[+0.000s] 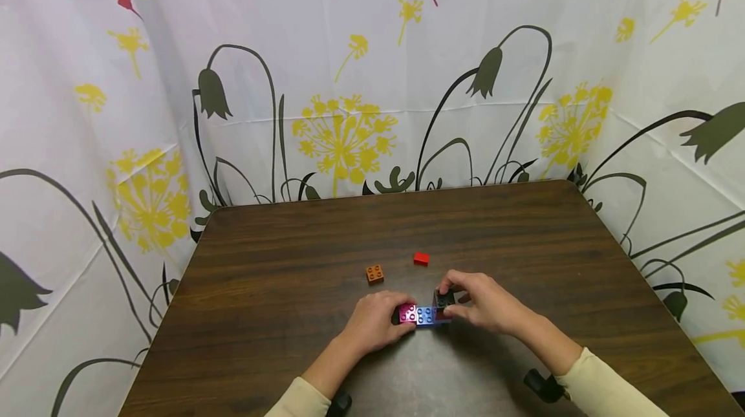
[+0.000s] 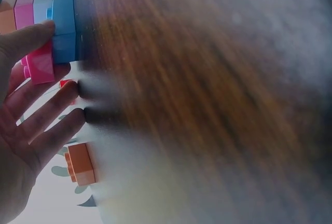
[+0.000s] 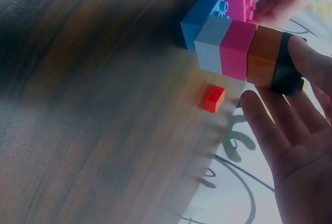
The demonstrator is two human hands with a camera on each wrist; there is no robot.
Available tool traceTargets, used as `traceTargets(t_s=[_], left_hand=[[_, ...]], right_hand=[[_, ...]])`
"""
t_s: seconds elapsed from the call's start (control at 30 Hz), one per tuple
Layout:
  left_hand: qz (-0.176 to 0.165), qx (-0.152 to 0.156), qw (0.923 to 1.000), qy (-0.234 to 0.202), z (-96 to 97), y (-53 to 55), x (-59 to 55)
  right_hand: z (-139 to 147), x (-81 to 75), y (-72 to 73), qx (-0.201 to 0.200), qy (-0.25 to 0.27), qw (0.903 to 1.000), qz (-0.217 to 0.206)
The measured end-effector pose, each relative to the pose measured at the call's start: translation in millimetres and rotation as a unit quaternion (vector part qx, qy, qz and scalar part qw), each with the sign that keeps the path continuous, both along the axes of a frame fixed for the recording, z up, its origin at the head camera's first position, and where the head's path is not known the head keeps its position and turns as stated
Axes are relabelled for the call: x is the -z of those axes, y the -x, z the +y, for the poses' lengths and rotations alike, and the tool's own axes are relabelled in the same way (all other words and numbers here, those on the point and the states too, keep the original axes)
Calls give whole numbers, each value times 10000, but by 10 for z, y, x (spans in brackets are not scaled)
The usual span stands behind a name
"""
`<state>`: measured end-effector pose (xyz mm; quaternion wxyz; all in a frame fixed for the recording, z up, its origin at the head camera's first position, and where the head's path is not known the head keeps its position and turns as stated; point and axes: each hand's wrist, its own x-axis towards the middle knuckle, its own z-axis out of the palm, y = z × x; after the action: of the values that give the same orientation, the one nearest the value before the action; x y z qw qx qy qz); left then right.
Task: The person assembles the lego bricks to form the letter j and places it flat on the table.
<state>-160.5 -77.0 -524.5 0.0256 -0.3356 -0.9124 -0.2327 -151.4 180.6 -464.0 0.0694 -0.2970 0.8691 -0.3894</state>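
Observation:
A long blue brick (image 1: 425, 317) lies on the table. One pink brick (image 1: 407, 313) sits on its left end, and my left hand (image 1: 377, 320) holds that end between thumb and fingers. On the right end rises a stack: a pale blue-grey brick (image 3: 211, 42), a second pink brick (image 3: 237, 50), an orange-brown brick (image 3: 264, 57) and a black brick (image 3: 287, 68) on top. My right hand (image 1: 485, 300) pinches the black brick between thumb and fingers. Whether the black brick is fully pressed down I cannot tell.
Behind the hands, a loose orange-brown brick (image 1: 375, 275) and a small red brick (image 1: 421, 258) rest on the dark wooden table (image 1: 279, 262). A flower-print curtain (image 1: 349, 48) hangs along the table's far and side edges.

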Motion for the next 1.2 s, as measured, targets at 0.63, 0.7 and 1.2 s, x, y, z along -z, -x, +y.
traceTargets(t_s=[0.63, 0.7, 1.2], left_hand=[[-28, -76, 9999, 116, 4, -3, -21], [-61, -75, 9999, 125, 4, -3, -23], [-25, -22, 9999, 155, 5, -3, -42]], right_hand=[[-11, 113, 441, -170, 158, 9997, -4], [-43, 169, 514, -196, 58, 9998, -26], [-563, 274, 981, -901, -604, 9931, -445]])
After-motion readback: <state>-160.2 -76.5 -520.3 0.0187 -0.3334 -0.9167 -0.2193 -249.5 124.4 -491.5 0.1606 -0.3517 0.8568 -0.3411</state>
